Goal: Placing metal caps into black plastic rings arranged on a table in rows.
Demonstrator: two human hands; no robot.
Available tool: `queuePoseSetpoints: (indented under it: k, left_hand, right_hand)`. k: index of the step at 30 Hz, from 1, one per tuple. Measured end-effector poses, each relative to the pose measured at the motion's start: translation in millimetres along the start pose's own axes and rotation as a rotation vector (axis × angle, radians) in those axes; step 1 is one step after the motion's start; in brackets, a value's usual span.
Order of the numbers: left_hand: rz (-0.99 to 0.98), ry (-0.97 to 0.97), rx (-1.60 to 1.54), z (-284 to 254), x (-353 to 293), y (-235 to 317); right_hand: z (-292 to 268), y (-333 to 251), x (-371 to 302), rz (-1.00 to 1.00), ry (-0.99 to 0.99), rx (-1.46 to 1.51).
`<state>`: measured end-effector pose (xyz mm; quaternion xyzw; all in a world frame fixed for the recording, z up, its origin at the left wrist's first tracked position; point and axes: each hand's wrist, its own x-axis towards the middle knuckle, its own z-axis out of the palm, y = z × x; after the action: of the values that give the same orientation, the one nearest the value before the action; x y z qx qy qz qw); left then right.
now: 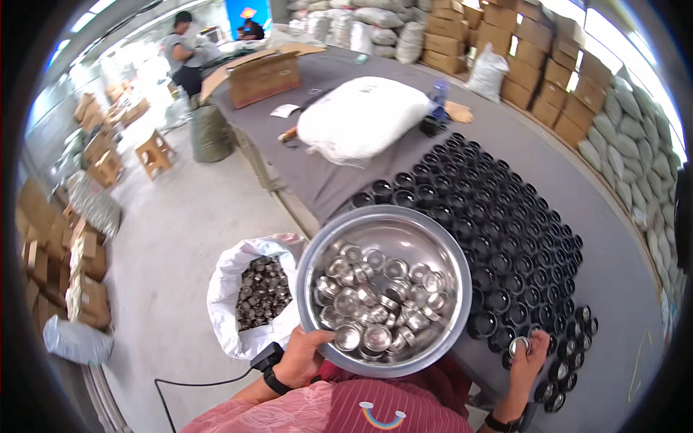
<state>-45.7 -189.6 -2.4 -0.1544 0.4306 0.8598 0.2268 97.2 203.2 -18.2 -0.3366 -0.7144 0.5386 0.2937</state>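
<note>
We're at a grey-covered table (621, 289) lined with black cups (498, 299), in a big room stacked with cartons (538, 72). Our left hand (302, 361) grips the rim of a steel bowl (462, 310) holding loose silvery caps (377, 337), our right hand (528, 361) pinches one cap (519, 348) by the nearest cups, and an open white sack (225, 289) of small metal pieces (263, 292) stands left. The plump white bag (361, 119) has dark marks, too blurry to read.

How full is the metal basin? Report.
The metal basin is partly full: cap-like metal pieces heap across its middle and near side; bare metal shows at the far side.
</note>
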Motion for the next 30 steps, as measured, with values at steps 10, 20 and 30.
queuePoseSetpoints:
  k: [10,20,30]
  left_hand:
    - [-0.081,0.059,0.065,-19.0,16.7,-12.8]
    - [0.024,0.005,0.066,-10.3,17.4,-8.3]
    - [-0.012,-0.079,0.077,5.5,10.2,-16.6]
  right_hand:
    - [-11.7,16.2,19.2,-0.376,0.083,-0.474]
    - [21.1,3.1,32.9,-0.209,0.09,-0.42]
    - [53.4,-45.7,3.5,-0.65,-0.166,-0.326]
